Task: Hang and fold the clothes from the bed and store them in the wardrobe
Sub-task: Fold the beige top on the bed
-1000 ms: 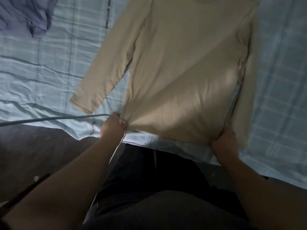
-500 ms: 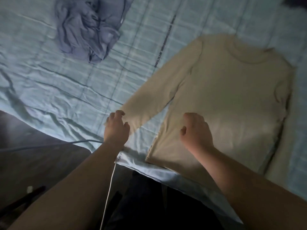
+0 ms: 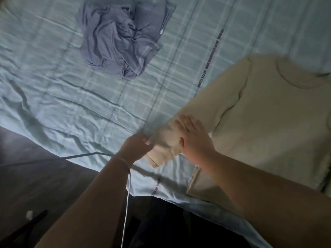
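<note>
Head cam: the beige top (image 3: pixel 268 122) lies flat on the bed (image 3: pixel 53 104), right side, w/ its hem near the close edge; my left hand (image 3: pixel 137 147) is pinched shut on the near sleeve (image 3: pixel 206 104) by the cuff, my right hand (image 3: pixel 194 138) is flat and open, pressing that sleeve. Risk, imo: the pinch is small, so the cuff could slip and the sleeve bunch or fold crooked. The crumpled blue garment (image 3: pixel 121 38), far left, isn't folded yet.

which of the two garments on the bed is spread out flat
The beige top, laid flat at the right; the blue garment lies crumpled in a heap farther up the bed.
</note>
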`<state>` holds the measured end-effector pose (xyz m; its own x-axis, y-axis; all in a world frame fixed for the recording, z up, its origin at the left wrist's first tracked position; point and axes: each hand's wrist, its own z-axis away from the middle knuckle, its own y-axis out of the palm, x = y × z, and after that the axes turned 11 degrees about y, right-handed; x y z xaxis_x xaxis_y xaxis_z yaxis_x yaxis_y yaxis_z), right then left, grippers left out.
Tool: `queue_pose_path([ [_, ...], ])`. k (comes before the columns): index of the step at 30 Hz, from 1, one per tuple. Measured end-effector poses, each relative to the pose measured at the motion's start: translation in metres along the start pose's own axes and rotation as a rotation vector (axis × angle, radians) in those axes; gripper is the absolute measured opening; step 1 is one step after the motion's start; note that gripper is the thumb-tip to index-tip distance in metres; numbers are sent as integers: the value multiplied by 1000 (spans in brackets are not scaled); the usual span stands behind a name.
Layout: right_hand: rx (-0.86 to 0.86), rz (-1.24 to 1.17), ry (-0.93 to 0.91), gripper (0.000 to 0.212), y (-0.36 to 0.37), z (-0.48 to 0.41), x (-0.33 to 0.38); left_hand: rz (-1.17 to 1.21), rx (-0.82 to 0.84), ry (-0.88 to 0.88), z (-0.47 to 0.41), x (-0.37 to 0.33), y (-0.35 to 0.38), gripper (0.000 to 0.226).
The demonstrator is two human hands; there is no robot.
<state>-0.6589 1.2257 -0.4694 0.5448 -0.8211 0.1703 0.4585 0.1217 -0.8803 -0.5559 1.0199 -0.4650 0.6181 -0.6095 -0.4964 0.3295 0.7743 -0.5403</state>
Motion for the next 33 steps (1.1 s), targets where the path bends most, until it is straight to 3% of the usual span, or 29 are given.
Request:
queue_pose_path([
  [2,-1,8,11,60,-2,-6,8,246,-29,99,2,3,-25,38],
  [5,-21,-2,27,58,-9,-19,22,616,-54,211,4,8,-62,20],
  [8,-50,-22,48,58,-15,-35,38,967,-61,205,-2,12,-87,17],
  [10,-68,-35,84,60,-17,-46,50,1081,-86,178,-10,11,-97,23],
  [18,-194,-37,204,69,-29,-72,75,1222,-246,197,-19,11,-120,20],
  [20,-196,-34,222,72,-27,-70,74,1188,-270,117,-19,14,-111,16],
  [23,-52,-38,206,74,-14,-65,59,1073,-319,-87,-22,20,-87,7],
  [25,40,-17,164,73,-6,-62,45,955,-310,-165,-22,26,-75,13],
  [28,-90,-107,125,62,-11,-64,31,846,-302,-192,-25,33,-65,33],
  [31,-260,-223,181,43,-37,-86,15,711,-349,-176,-23,23,-65,25],
  [33,-238,-262,288,45,-57,-111,-5,644,-390,-157,-23,19,-64,20],
])
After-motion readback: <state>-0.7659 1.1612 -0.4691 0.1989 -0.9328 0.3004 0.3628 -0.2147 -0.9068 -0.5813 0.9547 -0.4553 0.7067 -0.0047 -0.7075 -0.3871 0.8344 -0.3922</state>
